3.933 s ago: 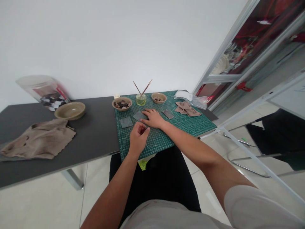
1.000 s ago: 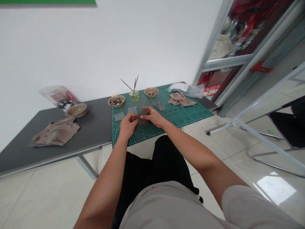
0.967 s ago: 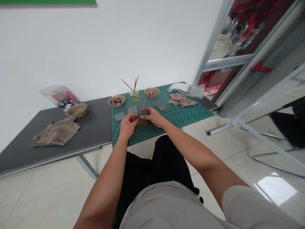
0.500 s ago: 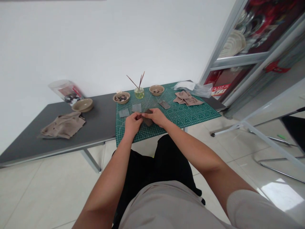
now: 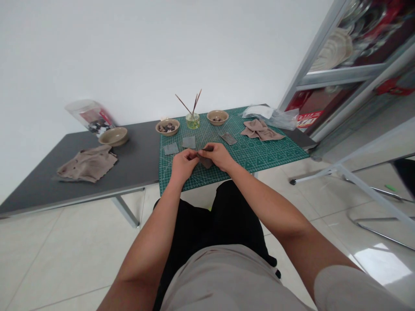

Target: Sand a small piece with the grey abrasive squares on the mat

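Observation:
My right hand (image 5: 216,156) is closed on a dark brown sheet (image 5: 206,163) that looks like sandpaper, thumb pressed toward my left fingers. The sheet hangs just above the green cutting mat (image 5: 259,160). Close against it, my left hand (image 5: 184,163) has its thumb and fingertips pinched together; whatever is between them is too small and hidden to name. Beyond the hands, two grey squares (image 5: 189,142) and a grey-brown rectangle (image 5: 228,138) lie flat on the mat.
Along the back stand a bowl of small dark pieces (image 5: 167,128), a glass jar with thin sticks (image 5: 193,121) and another bowl (image 5: 217,117). At right lie a brown cloth (image 5: 262,130) and a plastic bag (image 5: 282,117). Leftward are a cloth (image 5: 87,164), a bowl (image 5: 113,137) and a clear container (image 5: 90,115).
The hands stay together, with small finger shifts. The brown sheet has tipped and more of it is covered by my right fingers. The whole view has shifted slightly.

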Demonstrator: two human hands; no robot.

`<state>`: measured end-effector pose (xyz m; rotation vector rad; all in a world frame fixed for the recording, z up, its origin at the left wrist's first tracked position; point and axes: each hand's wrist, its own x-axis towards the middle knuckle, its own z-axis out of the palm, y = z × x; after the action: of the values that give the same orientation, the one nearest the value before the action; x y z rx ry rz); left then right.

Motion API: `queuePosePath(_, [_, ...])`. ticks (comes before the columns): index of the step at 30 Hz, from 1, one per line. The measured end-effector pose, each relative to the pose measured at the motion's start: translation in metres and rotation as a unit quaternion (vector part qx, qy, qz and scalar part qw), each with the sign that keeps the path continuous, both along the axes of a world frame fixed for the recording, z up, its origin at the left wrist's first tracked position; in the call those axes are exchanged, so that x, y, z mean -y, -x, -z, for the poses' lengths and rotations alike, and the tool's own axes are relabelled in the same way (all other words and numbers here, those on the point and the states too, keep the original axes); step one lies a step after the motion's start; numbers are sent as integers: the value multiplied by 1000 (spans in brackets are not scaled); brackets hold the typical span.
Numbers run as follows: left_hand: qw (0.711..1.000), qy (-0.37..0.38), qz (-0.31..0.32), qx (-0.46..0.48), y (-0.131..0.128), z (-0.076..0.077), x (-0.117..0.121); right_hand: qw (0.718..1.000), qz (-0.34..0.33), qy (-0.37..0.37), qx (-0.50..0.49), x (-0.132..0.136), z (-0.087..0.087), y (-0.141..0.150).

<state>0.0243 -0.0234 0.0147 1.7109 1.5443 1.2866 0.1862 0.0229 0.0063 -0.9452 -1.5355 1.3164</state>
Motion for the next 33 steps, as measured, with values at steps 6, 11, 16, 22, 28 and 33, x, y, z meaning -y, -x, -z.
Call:
queuePosePath(6, [1000, 2, 5, 3, -1, -1, 2, 999, 20, -27, 25, 3, -1, -1])
queuePosePath(11, [1000, 6, 9, 7, -1, -2, 4, 999, 18, -27, 17, 4, 0, -2])
queuePosePath(16, [998, 15, 25, 63, 0, 1, 2, 1000, 20, -11, -18, 4, -1, -1])
queuePosePath(22, [1000, -1, 9, -17, -2, 0, 3, 996, 37, -50, 57, 8, -3, -2])
queuePosePath(28, [998, 20, 33, 49, -1, -2, 3, 1000, 21, -12, -18, 8, -3, -2])
queuePosePath(33, [993, 35, 48, 98, 0, -3, 4, 999, 19, -1, -38, 11, -7, -2])
